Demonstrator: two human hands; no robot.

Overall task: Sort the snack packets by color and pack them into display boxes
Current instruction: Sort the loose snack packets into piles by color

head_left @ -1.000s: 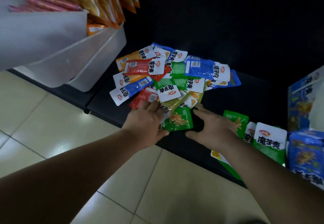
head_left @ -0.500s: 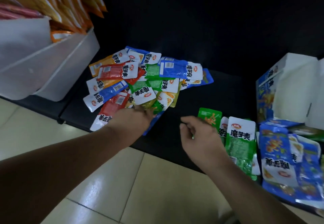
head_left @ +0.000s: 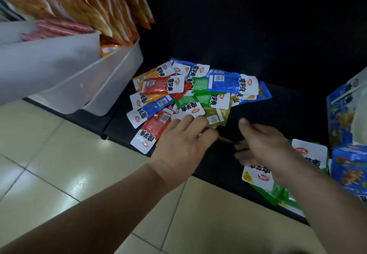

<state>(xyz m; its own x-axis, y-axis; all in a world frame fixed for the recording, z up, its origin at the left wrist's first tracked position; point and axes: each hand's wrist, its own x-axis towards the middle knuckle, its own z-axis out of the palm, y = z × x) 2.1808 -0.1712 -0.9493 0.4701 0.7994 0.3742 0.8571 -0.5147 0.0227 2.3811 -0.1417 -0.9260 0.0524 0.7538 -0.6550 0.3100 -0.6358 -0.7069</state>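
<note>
Two unclenched grips: left hand flat on the packet pile, right hand empty beside it.

We counted two hands, the left hand and the right hand. The mixed pile showed at least four blue packets, three red packets, three green packets, two orange packets and one olive packet. A separate green stack showed at least two. We also saw two white bins and two blue display boxes.
</note>
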